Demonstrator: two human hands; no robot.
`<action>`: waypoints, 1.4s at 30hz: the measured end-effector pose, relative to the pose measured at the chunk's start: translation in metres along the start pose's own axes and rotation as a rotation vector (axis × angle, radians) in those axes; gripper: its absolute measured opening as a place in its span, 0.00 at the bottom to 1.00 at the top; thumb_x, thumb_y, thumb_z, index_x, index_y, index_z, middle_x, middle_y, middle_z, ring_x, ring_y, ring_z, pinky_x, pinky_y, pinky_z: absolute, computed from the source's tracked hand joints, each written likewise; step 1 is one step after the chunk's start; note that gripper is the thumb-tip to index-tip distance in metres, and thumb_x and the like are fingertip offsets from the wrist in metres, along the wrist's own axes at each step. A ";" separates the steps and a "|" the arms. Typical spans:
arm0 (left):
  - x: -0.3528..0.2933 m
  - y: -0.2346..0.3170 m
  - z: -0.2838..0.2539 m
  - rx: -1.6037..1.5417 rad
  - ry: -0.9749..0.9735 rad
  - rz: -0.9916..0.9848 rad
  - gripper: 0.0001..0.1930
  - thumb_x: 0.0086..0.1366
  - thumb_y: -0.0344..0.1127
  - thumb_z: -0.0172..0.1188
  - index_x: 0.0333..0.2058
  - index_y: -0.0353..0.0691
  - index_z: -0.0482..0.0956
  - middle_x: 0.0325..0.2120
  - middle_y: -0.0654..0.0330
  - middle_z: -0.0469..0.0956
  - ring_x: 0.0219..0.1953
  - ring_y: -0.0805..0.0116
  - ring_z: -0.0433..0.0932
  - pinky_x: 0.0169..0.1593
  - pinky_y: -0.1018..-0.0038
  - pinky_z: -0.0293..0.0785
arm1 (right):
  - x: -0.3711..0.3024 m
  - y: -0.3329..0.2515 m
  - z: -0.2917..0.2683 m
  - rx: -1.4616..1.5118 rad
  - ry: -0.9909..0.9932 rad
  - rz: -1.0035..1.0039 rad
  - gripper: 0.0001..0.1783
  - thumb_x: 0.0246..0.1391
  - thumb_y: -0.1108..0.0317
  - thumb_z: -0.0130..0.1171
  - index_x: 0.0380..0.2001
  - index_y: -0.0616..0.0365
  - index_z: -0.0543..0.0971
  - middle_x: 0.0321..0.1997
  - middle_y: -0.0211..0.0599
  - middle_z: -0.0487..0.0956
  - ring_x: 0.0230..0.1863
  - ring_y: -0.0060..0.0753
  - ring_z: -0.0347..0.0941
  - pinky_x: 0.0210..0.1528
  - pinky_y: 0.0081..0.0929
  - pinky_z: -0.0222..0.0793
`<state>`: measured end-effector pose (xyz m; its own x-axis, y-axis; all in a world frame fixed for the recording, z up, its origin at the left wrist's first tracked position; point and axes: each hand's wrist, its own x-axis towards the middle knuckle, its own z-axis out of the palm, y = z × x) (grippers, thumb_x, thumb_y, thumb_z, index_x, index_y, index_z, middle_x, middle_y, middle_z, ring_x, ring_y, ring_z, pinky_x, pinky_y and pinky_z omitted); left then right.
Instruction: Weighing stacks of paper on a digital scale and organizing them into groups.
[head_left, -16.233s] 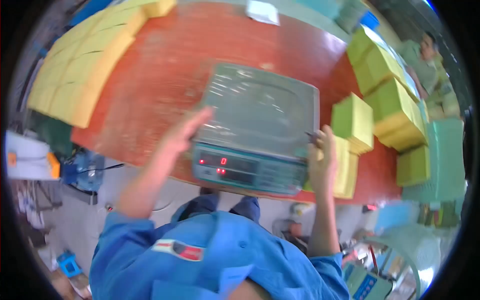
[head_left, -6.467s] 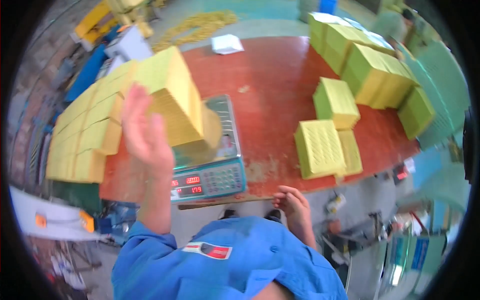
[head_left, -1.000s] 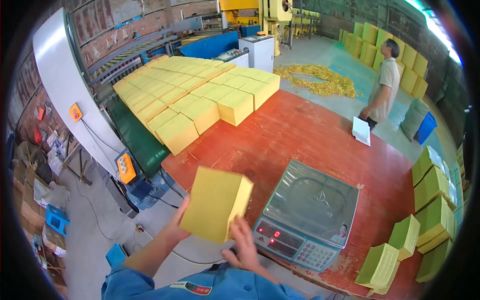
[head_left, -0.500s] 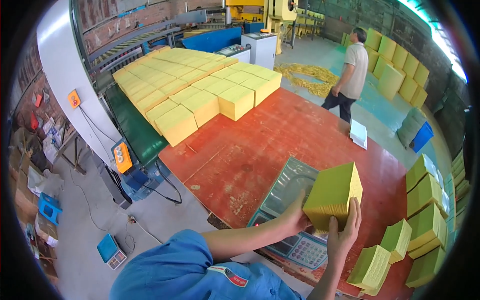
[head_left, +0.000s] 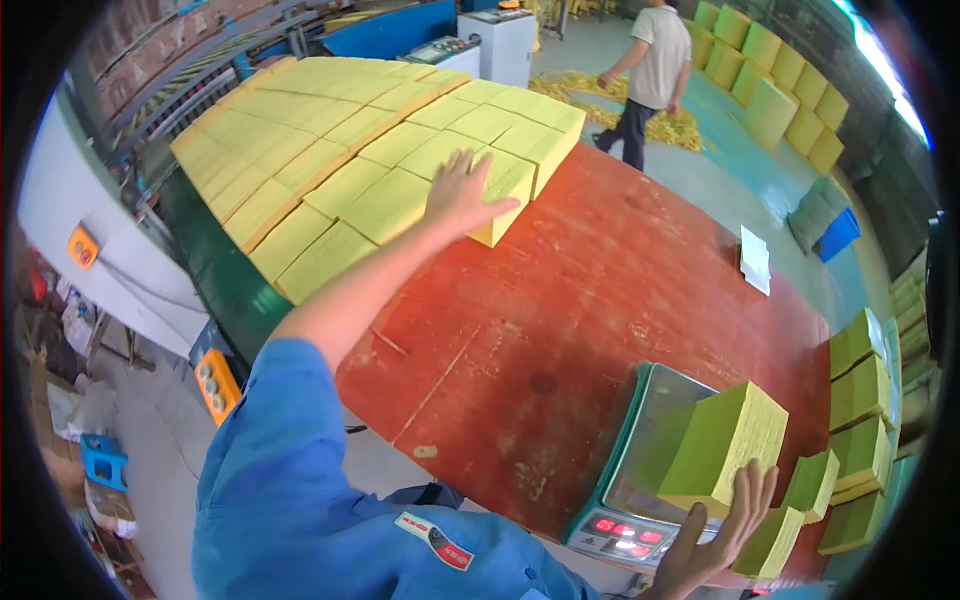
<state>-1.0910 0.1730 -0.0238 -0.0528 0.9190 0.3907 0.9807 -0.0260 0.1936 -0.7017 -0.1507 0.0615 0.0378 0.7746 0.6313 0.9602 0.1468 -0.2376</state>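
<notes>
A block of yellow paper sheets (head_left: 722, 445) sits on the metal plate of a digital scale (head_left: 625, 485), whose red display is lit. My right hand (head_left: 722, 530) is at the block's near side, fingers stretched out and not wrapped round it; whether they touch it is hard to tell. My left arm reaches far across to a large group of yellow paper blocks (head_left: 370, 200). There my left hand (head_left: 465, 195), fingers spread, lies over the front corner block (head_left: 512, 190) without gripping it.
The red tabletop (head_left: 560, 330) holds the scale and a white stack of sheets (head_left: 755, 260). Several yellow stacks (head_left: 858, 390) line its right edge. A green conveyor belt (head_left: 225, 260) lies at left. Beyond the table a person (head_left: 655, 80) walks past yellow scraps (head_left: 675, 130).
The yellow block has gone from between both hands onto the scale. My left hand has let go and swung to the far blocks; my right hand has opened. The person has moved left.
</notes>
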 end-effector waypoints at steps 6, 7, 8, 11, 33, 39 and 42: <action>0.081 -0.014 0.068 0.137 -0.306 -0.029 0.54 0.53 0.75 0.56 0.68 0.41 0.56 0.68 0.39 0.53 0.72 0.44 0.49 0.71 0.48 0.45 | 0.003 -0.060 0.048 0.301 -0.173 0.059 0.19 0.55 0.70 0.58 0.51 0.62 0.78 0.58 0.51 0.75 0.67 0.60 0.62 0.67 0.51 0.57; 0.080 -0.010 0.071 0.206 -0.363 -0.024 0.53 0.54 0.73 0.56 0.68 0.41 0.57 0.68 0.38 0.53 0.71 0.44 0.50 0.71 0.50 0.46 | 0.002 -0.062 0.052 0.306 -0.169 0.060 0.19 0.55 0.70 0.58 0.51 0.62 0.78 0.58 0.51 0.75 0.67 0.60 0.62 0.67 0.51 0.57; 0.079 -0.012 0.075 0.178 -0.333 -0.002 0.48 0.55 0.68 0.57 0.66 0.41 0.60 0.66 0.37 0.56 0.71 0.43 0.51 0.71 0.53 0.48 | -0.001 -0.065 0.054 0.320 -0.197 0.083 0.19 0.55 0.71 0.57 0.50 0.62 0.78 0.59 0.51 0.75 0.67 0.60 0.62 0.68 0.51 0.57; 0.067 -0.018 0.083 0.068 -0.343 0.203 0.42 0.53 0.58 0.63 0.63 0.41 0.64 0.61 0.38 0.62 0.66 0.42 0.59 0.68 0.54 0.54 | -0.004 -0.074 0.069 0.373 -0.224 0.097 0.19 0.53 0.74 0.59 0.50 0.62 0.79 0.59 0.50 0.75 0.66 0.60 0.63 0.67 0.49 0.58; -0.464 0.081 -0.046 -1.502 -0.059 -1.250 0.46 0.60 0.62 0.62 0.69 0.45 0.54 0.63 0.49 0.61 0.65 0.54 0.61 0.65 0.56 0.58 | -0.078 -0.042 0.123 0.830 -0.807 -0.069 0.30 0.58 0.64 0.58 0.62 0.59 0.66 0.50 0.61 0.77 0.50 0.59 0.77 0.51 0.42 0.73; -0.459 0.164 -0.054 -1.985 -0.029 -1.047 0.42 0.67 0.69 0.45 0.69 0.45 0.56 0.67 0.51 0.60 0.65 0.57 0.63 0.67 0.57 0.56 | -0.096 -0.031 0.111 0.733 -0.872 -0.125 0.35 0.59 0.60 0.56 0.66 0.56 0.58 0.51 0.62 0.76 0.49 0.62 0.76 0.50 0.47 0.72; -0.470 0.161 -0.059 -1.979 -0.121 -1.054 0.39 0.68 0.68 0.44 0.68 0.46 0.59 0.65 0.54 0.64 0.65 0.59 0.64 0.67 0.59 0.58 | -0.112 -0.016 0.111 0.828 -0.828 -0.102 0.35 0.58 0.60 0.56 0.66 0.54 0.58 0.51 0.62 0.76 0.48 0.63 0.76 0.50 0.49 0.72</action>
<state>-0.9194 -0.2865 -0.1235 -0.1833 0.8740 -0.4500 -0.7533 0.1692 0.6356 -0.7522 -0.1716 -0.0872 -0.5130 0.8550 0.0755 0.4636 0.3501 -0.8139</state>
